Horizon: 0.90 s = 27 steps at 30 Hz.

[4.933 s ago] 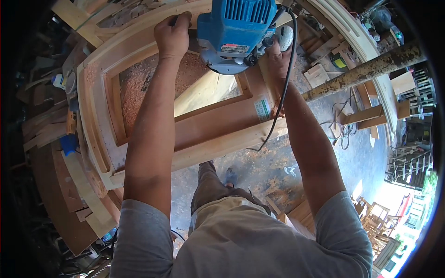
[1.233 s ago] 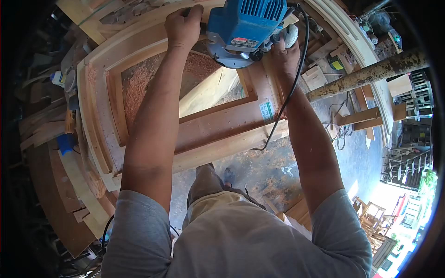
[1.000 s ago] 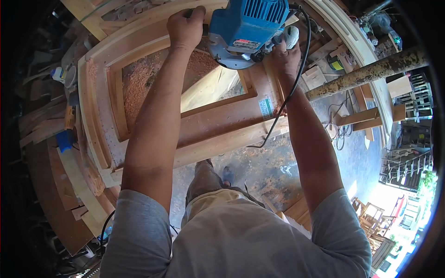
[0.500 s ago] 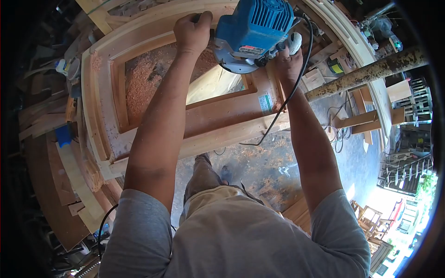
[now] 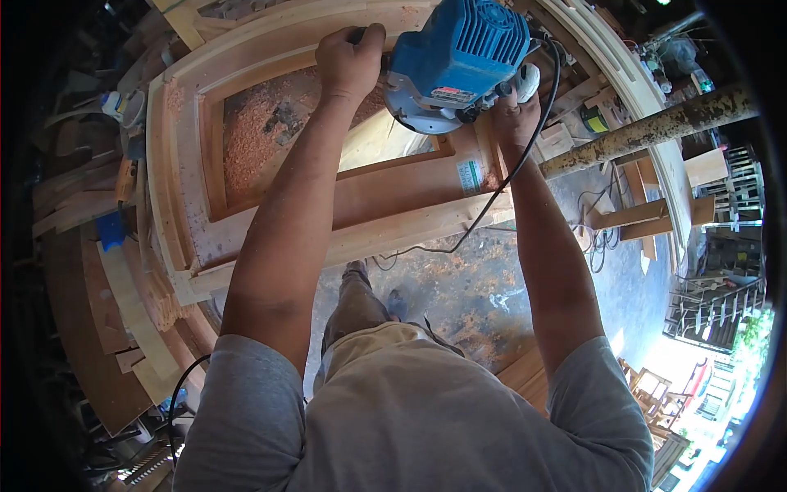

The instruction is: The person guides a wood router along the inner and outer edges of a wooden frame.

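Observation:
A blue plunge router (image 5: 459, 61) sits over the upper right part of a curved wooden frame (image 5: 352, 205), its base close to the frame's surface. My left hand (image 5: 351, 64) is closed around the dark handle on its left side. On the other side, my right hand (image 5: 516, 119) is wrapped round the right handle, near a white rounded part (image 5: 527, 80). A black power cord (image 5: 537, 143) runs down past my right wrist. The router's bit is hidden beneath its body. Orange-brown wood shavings (image 5: 254, 152) lie inside the frame's opening.
A rusty pole (image 5: 656, 131) slants in from the right. Looped cable (image 5: 605, 242) lies on the concrete floor (image 5: 459, 303) amid sawdust. Stacked boards (image 5: 115, 312) fill the left side. Long curved wooden strips (image 5: 623, 61) stand beyond the router.
The router and both my hands have shifted slightly right and a little down in view. The cord's lower stretch now lies farther left along the frame's front edge.

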### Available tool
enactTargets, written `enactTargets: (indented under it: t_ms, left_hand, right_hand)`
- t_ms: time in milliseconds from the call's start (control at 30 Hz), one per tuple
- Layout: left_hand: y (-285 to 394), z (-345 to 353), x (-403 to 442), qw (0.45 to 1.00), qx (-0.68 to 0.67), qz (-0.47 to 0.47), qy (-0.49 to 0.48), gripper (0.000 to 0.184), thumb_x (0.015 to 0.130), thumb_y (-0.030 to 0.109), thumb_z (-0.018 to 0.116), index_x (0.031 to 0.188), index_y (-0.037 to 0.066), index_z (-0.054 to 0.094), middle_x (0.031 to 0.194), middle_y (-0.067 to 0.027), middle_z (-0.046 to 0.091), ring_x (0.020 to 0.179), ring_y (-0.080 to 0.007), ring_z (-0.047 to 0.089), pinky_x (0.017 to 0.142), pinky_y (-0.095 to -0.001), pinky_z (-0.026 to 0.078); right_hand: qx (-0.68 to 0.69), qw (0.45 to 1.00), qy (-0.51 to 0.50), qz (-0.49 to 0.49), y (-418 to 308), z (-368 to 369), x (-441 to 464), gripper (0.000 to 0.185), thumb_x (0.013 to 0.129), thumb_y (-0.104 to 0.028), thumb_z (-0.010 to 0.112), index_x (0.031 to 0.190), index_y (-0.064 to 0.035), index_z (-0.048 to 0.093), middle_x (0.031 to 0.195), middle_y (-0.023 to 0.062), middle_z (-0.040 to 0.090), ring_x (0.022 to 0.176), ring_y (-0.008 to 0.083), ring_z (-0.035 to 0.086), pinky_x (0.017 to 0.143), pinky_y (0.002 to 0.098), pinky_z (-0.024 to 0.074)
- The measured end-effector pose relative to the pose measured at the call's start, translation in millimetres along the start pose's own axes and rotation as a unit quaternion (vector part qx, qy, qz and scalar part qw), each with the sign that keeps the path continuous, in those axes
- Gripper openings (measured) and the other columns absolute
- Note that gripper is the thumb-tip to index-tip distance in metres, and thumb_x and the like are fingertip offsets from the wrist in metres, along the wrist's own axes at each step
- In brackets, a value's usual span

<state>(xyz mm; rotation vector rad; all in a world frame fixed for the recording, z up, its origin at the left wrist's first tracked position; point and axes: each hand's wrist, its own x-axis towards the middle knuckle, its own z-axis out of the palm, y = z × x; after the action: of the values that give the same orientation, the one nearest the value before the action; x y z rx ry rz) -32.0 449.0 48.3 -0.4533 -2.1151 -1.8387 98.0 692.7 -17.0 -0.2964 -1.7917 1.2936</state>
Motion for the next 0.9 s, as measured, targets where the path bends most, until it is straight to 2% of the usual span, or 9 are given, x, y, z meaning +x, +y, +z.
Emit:
enactTargets:
  t_ms: [133,200,300,367,467,533,633,700,900]
  left_hand:
    - [2,-1,-7,1.0,-0.003,0.002,-0.003,0.036,0.088,0.029,0.07,0.076,-0.005,0.071,0.067,-0.0078,0.068,0.065,-0.0163,0.06,0.067,-0.0326,0.049]
    - [5,-1,-12,1.0,-0.005,-0.002,0.005,0.04,0.082,0.036,0.064,0.075,-0.002,0.071,0.067,-0.0156,0.07,0.065,-0.0305,0.069,0.07,-0.0408,0.054]
    - [8,-3,-18,1.0,-0.019,-0.002,-0.008,0.035,0.088,0.028,0.07,0.077,-0.005,0.07,0.067,-0.0086,0.067,0.065,-0.0164,0.06,0.066,-0.0329,0.049]
    - [9,-4,-21,1.0,-0.012,-0.002,-0.009,0.035,0.088,0.028,0.07,0.078,-0.006,0.071,0.068,-0.0089,0.068,0.065,-0.0165,0.06,0.067,-0.033,0.049]
    - [11,-3,-26,1.0,-0.012,0.005,0.003,0.036,0.085,0.03,0.067,0.078,-0.004,0.071,0.067,-0.0116,0.068,0.064,-0.0223,0.064,0.068,-0.0361,0.051]
    - [11,-2,-29,1.0,-0.019,0.012,0.017,0.037,0.083,0.033,0.065,0.076,-0.003,0.071,0.065,-0.0139,0.069,0.062,-0.028,0.067,0.069,-0.039,0.053]
    - [14,-4,-35,0.999,-0.033,0.005,0.014,0.036,0.083,0.032,0.066,0.077,-0.003,0.071,0.065,-0.0139,0.069,0.063,-0.0279,0.068,0.07,-0.0392,0.053]
    - [15,-5,-39,1.0,-0.022,0.021,0.006,0.034,0.088,0.028,0.069,0.087,-0.006,0.073,0.074,-0.0113,0.072,0.069,-0.0172,0.064,0.072,-0.0336,0.052]
    - [24,-9,-49,1.0,-0.005,0.01,0.002,0.034,0.088,0.028,0.069,0.086,-0.006,0.072,0.071,-0.0114,0.071,0.069,-0.0167,0.063,0.071,-0.0337,0.051]
  right_hand:
    - [-0.015,1.0,-0.007,0.004,-1,-6,-4,0.057,0.094,-0.043,0.071,0.127,0.0016,0.058,0.107,0.014,0.068,0.093,0.0228,0.066,0.085,0.0389,0.0537]
    - [-0.016,1.0,-0.015,0.005,-3,-10,-6,0.056,0.094,-0.042,0.07,0.127,0.0017,0.057,0.109,0.0146,0.068,0.095,0.023,0.066,0.086,0.039,0.0534]
    - [-0.021,1.0,-0.021,0.001,-4,-14,-8,0.054,0.095,-0.038,0.07,0.129,0.0016,0.056,0.112,0.0155,0.067,0.099,0.0236,0.066,0.089,0.0391,0.0528]
    - [-0.023,0.999,-0.022,-0.001,-2,-15,-9,0.052,0.095,-0.035,0.069,0.129,0.0015,0.056,0.113,0.0159,0.067,0.1,0.024,0.066,0.09,0.0391,0.0524]
    - [0.047,0.998,-0.022,-0.032,18,-18,-6,0.059,0.095,-0.051,0.072,0.123,-0.0008,0.059,0.106,0.0039,0.07,0.095,0.0134,0.064,0.082,0.0291,0.052]
    - [-0.014,0.998,-0.049,-0.039,21,-23,-6,0.048,0.095,-0.029,0.068,0.13,0.002,0.054,0.113,0.0173,0.066,0.101,0.0267,0.066,0.092,0.0391,0.0518]
    - [-0.051,0.994,-0.059,-0.074,19,-28,-8,0.048,0.095,-0.027,0.068,0.129,0.0022,0.054,0.114,0.0186,0.065,0.102,0.0274,0.065,0.092,0.0391,0.0515]
    - [-0.02,0.997,-0.057,-0.043,17,-28,-8,0.047,0.094,-0.026,0.068,0.128,0.0023,0.054,0.115,0.0196,0.063,0.102,0.0287,0.065,0.092,0.0397,0.0515]
    - [-0.004,0.999,-0.05,-0.014,17,-33,-13,0.045,0.093,-0.025,0.068,0.127,0.002,0.054,0.117,0.022,0.061,0.103,0.0331,0.064,0.09,0.0419,0.0518]
